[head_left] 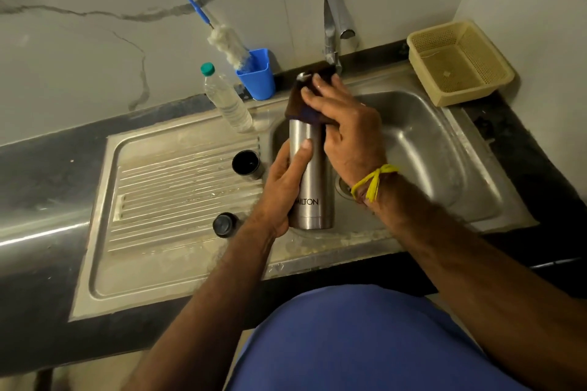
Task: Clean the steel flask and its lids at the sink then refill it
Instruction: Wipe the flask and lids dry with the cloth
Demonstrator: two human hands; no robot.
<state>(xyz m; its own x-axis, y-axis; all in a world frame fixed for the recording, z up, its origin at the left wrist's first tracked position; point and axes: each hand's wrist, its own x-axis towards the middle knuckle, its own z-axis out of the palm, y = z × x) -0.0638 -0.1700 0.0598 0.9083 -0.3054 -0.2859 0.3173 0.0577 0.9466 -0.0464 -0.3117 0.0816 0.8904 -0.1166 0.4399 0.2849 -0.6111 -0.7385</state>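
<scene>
The steel flask (313, 174) stands upright over the sink's left rim, with my left hand (284, 187) gripping its lower body, thumb across the front. A dark brown cloth (298, 98) is wrapped over the flask's top. My right hand (346, 124) holds that cloth around the neck, fingers spread over it. Two black lids rest on the ribbed drainboard: an open cup lid (247, 164) and a smaller stopper (225, 224). The flask's mouth is hidden by the cloth.
The steel sink basin (428, 149) lies to the right, its tap (333, 25) behind the flask. A clear plastic bottle (227, 101) with a green cap, a blue holder (259, 76) with a bottle brush, and a beige basket (457, 63) stand along the back.
</scene>
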